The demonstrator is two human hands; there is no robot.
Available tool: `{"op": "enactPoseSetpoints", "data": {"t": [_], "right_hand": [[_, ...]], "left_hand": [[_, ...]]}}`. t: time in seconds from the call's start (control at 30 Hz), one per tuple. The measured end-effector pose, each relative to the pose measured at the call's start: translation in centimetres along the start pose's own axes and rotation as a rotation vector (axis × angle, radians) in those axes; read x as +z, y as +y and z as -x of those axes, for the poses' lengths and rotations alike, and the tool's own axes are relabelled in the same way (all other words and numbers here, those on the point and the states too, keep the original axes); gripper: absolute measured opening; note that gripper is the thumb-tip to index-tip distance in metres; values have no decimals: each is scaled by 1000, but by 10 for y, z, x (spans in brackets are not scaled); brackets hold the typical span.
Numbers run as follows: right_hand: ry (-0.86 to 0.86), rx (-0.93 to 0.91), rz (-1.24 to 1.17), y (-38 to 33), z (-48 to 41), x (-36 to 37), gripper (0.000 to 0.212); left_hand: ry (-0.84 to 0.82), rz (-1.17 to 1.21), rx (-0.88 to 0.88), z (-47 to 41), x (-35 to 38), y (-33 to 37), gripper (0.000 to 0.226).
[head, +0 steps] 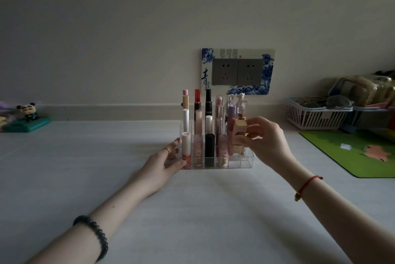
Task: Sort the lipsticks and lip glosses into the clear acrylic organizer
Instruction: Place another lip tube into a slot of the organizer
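Observation:
A clear acrylic organizer (245,162) stands mid-table, holding several upright lipsticks and lip glosses: a white-and-red tube (186,148) at front left, a black tube (209,149) in the middle, taller tubes in the back rows. My left hand (168,163) rests against the organizer's left front corner, thumb on its base, fingers apart. My right hand (265,137) pinches a squarish gold-and-pink lipstick (239,133) over the organizer's right side. Its lower end is inside or just above a compartment; I cannot tell which. The two front-right compartments hold nothing.
A grey double wall socket (237,71) with a blue-and-white surround is behind the organizer. A white plastic basket (316,116) and clear bags sit at the right, with a green mat (359,152) in front. A panda figure (28,112) stands far left.

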State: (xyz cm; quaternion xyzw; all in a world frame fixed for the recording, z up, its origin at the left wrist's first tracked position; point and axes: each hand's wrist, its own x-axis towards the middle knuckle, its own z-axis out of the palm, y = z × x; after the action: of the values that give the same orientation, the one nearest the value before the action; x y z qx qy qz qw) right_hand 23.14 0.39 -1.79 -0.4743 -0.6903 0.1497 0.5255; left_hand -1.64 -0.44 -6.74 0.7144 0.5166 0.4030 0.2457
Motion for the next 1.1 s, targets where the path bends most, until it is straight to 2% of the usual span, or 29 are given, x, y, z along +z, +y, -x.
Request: {"op": "enactPoseSetpoints", "data": {"t": [0.3,0.5,0.87,0.97,1.1], "right_hand": [[-108,64,82,9,1,8,27],[-81,10,219,9,6,10,24],[-15,2,268,6,8,1,23],[59,-21,226,5,1,-9,22],[242,-28,227,13,-11,-39,20]], "left_hand": [[23,20,15,-1,1,-2,63],[22,11,18,-1,1,-3,62],[-5,-3,22,0,-1,-2,62],[-13,-16,18,0,-1,-1,63],[-11,-8,13,0,-1,0,63]]}}
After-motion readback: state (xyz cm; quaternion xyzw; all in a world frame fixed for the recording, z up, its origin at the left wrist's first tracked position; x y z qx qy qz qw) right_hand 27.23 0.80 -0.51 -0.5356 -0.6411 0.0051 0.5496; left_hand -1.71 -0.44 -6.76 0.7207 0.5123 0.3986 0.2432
